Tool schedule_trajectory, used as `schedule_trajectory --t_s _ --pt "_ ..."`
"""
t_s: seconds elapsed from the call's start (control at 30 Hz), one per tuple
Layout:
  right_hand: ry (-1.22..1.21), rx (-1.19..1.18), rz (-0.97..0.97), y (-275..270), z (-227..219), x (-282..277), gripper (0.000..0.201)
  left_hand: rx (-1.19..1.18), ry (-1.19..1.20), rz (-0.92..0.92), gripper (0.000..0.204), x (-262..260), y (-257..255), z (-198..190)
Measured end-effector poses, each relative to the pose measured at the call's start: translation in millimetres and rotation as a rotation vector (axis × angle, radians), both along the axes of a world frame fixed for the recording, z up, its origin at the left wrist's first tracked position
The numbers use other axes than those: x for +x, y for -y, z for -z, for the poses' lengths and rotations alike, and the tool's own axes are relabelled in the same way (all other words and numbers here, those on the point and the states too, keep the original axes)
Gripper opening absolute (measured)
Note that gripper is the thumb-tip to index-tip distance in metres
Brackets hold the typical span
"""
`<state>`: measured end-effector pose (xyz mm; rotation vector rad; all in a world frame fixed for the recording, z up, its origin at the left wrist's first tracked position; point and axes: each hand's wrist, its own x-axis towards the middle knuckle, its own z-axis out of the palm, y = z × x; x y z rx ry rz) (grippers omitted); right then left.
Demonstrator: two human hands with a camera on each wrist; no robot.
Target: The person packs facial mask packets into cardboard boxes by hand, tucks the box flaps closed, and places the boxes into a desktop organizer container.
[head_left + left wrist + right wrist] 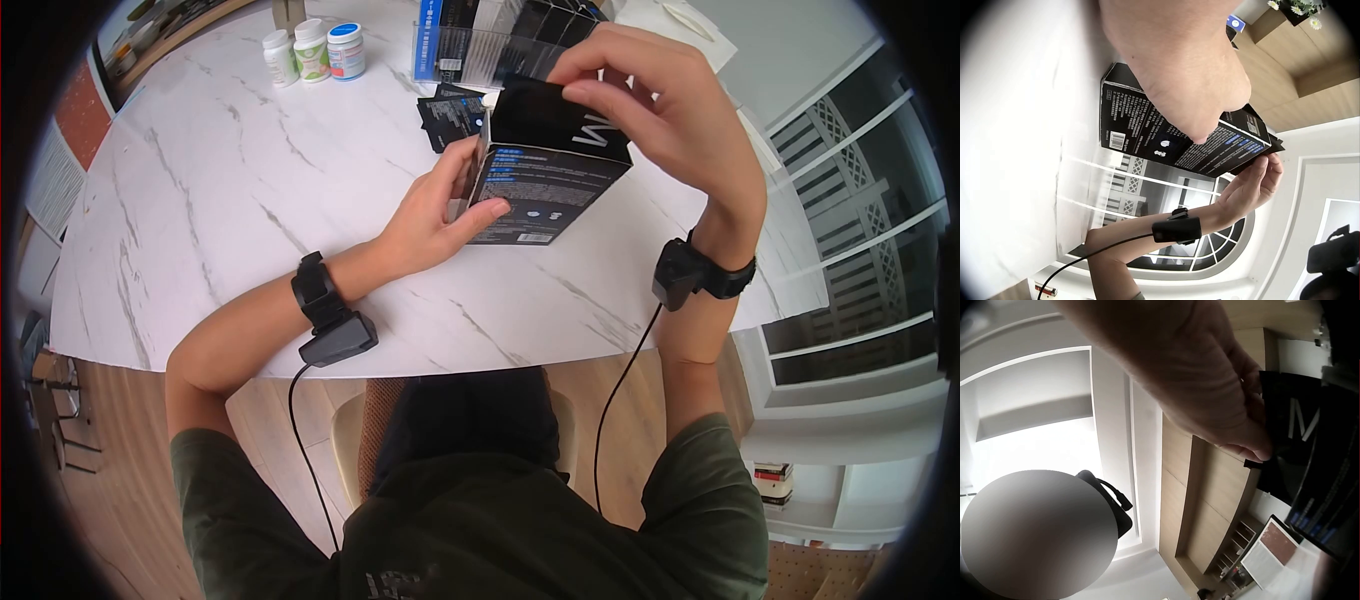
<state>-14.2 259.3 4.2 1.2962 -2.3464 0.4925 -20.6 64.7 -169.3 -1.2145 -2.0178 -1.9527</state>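
A black carton box with white and blue print stands on the marble table in the head view, its barcode low on the near face. My left hand grips the box at its left side, thumb on the printed face. My right hand pinches the raised top flap between thumb and fingers. From the left wrist, the box shows its text panel behind the left hand. In the right wrist view the fingertips hold the edge of the dark flap; the box's inside is hidden.
Several flat black packets lie left of the box. Behind it stands a clear holder with black and blue boxes. Three bottles, including a blue-capped one, stand at the back left. Cables hang from both wrist cameras.
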Motion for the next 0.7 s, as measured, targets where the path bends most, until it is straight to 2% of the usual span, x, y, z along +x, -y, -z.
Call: schedule_trajectory --t_s 0.17,0.33,0.7 --pt "0.074 0.081 -0.078 1.8 11.1 -7.5 0.007 0.002 0.008 -0.006 0.055 1.0 -0.4 -1.3" --pt "0.146 0.169 0.011 2.1 8.6 -1.0 0.008 -0.007 0.013 -0.003 0.055 1.3 -0.2 -1.7" --pt "0.153 0.17 0.015 -1.8 4.0 3.1 0.011 -0.002 0.018 0.006 0.055 0.3 0.1 -0.8"
